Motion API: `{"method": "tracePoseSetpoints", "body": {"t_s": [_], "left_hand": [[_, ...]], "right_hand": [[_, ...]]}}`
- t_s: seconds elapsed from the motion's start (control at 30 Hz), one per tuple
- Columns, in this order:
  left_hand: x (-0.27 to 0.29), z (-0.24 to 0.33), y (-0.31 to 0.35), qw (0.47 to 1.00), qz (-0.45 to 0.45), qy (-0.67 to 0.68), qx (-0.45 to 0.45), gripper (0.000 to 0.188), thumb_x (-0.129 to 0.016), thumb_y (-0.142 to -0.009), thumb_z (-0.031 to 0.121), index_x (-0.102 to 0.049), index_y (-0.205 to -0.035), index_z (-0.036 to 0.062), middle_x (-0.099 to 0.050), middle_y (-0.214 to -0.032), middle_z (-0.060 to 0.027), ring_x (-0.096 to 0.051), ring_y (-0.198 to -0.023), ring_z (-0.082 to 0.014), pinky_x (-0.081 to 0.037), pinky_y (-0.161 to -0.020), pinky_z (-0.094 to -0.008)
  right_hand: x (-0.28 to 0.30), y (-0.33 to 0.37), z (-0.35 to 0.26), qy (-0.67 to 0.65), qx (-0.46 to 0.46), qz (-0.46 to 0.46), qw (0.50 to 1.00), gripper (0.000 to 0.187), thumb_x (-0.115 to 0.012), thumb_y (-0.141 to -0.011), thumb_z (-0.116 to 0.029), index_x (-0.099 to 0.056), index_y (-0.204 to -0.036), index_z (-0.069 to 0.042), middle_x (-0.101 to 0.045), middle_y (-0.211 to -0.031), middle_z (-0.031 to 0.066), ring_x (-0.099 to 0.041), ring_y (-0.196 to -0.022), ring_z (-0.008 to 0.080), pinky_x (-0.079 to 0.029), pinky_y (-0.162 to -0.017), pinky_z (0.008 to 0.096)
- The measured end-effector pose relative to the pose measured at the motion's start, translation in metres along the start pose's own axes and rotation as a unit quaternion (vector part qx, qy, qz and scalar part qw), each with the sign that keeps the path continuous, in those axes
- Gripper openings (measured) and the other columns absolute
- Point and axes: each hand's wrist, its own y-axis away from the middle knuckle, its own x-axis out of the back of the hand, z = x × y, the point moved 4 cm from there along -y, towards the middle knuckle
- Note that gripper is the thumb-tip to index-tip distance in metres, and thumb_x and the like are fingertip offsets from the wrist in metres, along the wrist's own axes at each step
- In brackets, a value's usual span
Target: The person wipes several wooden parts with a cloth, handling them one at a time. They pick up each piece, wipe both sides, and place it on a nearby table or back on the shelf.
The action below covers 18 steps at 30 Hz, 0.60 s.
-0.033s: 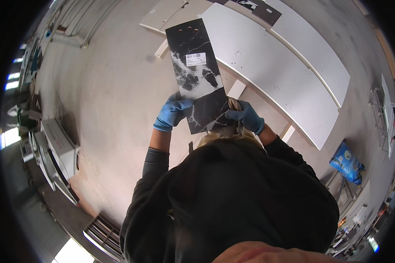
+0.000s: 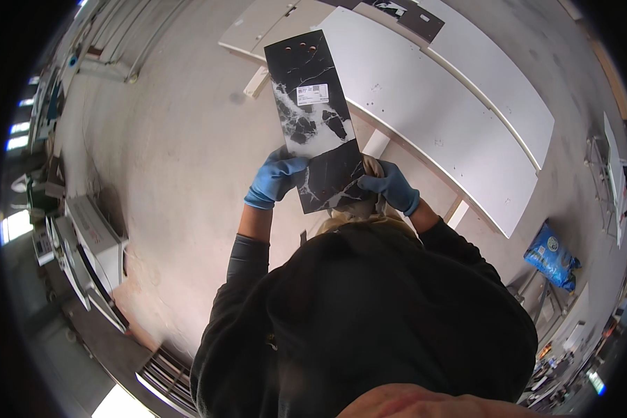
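Between my hands is a rectangular panel (image 2: 320, 150) with a black and white marble pattern. A white printed label (image 2: 312, 95) is stuck on its upper half, and a few round holes show near its far end. My left hand (image 2: 275, 180), in a blue glove, grips the panel's left edge near its lower end, thumb on the face. Also gloved in blue, my right hand (image 2: 393, 187) is closed on the lower right edge, thumb on the face. Most of the fingers are hidden behind the panel, which tilts slightly to the left.
Large white boards (image 2: 425, 118) lie on supports ahead and to the right, with a small dark panel (image 2: 419, 24) on top. A blue plastic bag (image 2: 552, 256) is at the right. White equipment (image 2: 94, 237) stands at the left, near a slatted rack (image 2: 166, 376).
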Motion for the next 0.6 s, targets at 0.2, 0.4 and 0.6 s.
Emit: {"method": "tracePoseSetpoints", "body": {"t_s": [0.2,0.4,0.6], "left_hand": [[0.053,0.075,-0.132,0.997,0.003,0.071,0.038,0.046,-0.064,-0.096,0.009,-0.057,-0.140,-0.0022,-0.070,-0.124,-0.0119,-0.068,-0.114,-0.0219,-0.056,-0.097,-0.0344],[0.068,0.130,-0.236,0.996,0.091,-0.006,-0.021,0.028,-0.065,-0.099,0.013,-0.069,-0.124,0.0009,-0.073,-0.110,-0.0080,-0.072,-0.095,-0.0159,-0.058,-0.082,-0.0265],[0.092,0.191,-0.384,0.993,0.083,-0.072,0.029,0.044,-0.069,-0.097,0.009,-0.059,-0.138,-0.0033,-0.071,-0.120,-0.0091,-0.070,-0.105,-0.0142,-0.060,-0.081,-0.0257]], "right_hand": [[0.021,-0.118,-0.046,-0.098,0.072,0.076,0.990,0.044,-0.072,-0.089,-0.005,-0.062,-0.131,0.006,-0.070,-0.117,0.0078,-0.066,-0.104,0.0162,-0.055,-0.092,0.0306],[0.057,-0.250,-0.086,-0.030,0.009,0.183,0.983,0.033,-0.071,-0.095,-0.013,-0.066,-0.122,0.005,-0.072,-0.105,0.0045,-0.065,-0.094,0.0110,-0.054,-0.082,0.0257],[0.111,-0.323,-0.101,-0.019,0.123,0.375,0.919,0.031,-0.070,-0.096,-0.021,-0.069,-0.113,0.004,-0.071,-0.091,0.0035,-0.063,-0.083,0.0092,-0.052,-0.072,0.0261]]}}
